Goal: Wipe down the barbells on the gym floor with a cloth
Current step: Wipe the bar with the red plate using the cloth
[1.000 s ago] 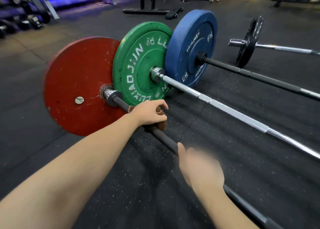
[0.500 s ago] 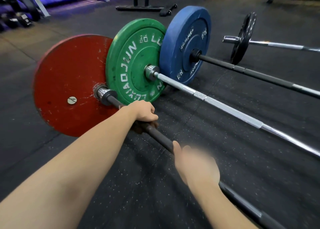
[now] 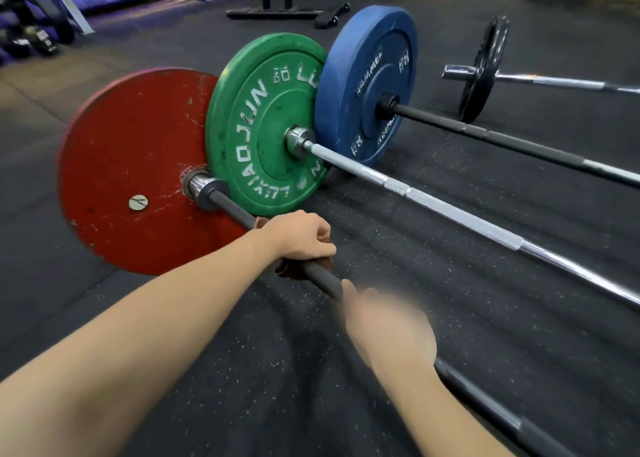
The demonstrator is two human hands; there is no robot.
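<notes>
Finding: the left hand (image 3: 301, 238) is wrapped round the black barbell shaft (image 3: 235, 208), fingers curled over a brown cloth (image 3: 294, 270) that shows below the knuckles. Half a second ago this hand sat closer to the red plate (image 3: 131, 166). It has since slid a little away from the plate along the shaft. In my judgement this is a wiping stroke in progress, with most of this shaft and the other bars not yet done.

The right hand (image 3: 388, 328) lies over the same shaft, farther from the red plate. It is blurred, so I cannot tell whether its fingers are spread or closed.

Clearances: the stroke has little shaft left before it meets the right hand. Beyond the red plate, the green plate (image 3: 263, 124) overlaps it, and that bar's chrome shaft (image 3: 450, 212) runs well apart. Bare gym floor (image 3: 346, 404) lies between the two shafts.
</notes>
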